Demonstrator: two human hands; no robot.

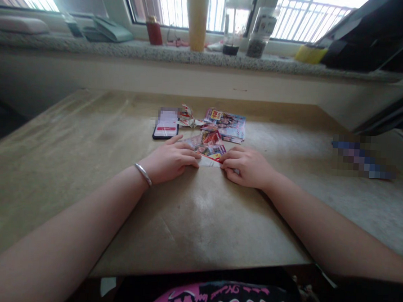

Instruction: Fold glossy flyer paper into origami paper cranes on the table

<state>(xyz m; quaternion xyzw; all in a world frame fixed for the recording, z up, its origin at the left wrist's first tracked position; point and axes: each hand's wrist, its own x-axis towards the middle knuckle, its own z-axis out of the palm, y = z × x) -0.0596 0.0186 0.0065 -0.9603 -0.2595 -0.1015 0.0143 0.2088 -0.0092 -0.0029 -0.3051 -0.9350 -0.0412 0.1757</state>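
Observation:
A colourful printed paper (pixel 210 144) with a folded white edge lies on the table between my two hands. My left hand (pixel 174 161), wearing a silver bangle, grips the paper's left side with its fingertips, its little finger sticking out. At the right corner, the fingers of my right hand (pixel 244 167) are closed on the same paper. Just behind it is a folded paper figure (pixel 191 121) with pointed tips, white with red. Next to that lies a stack of printed leaflets (pixel 235 125). My fingers hide parts of the paper's edges.
A phone (pixel 167 124) with a lit screen lies behind my left hand on the table (pixel 197 223). A blurred blue item (pixel 361 159) is at the far right. The granite windowsill (pixel 119 50) carries a red jar (pixel 154 30), a tall yellowish cylinder (pixel 197 20) and clear containers (pixel 260 34).

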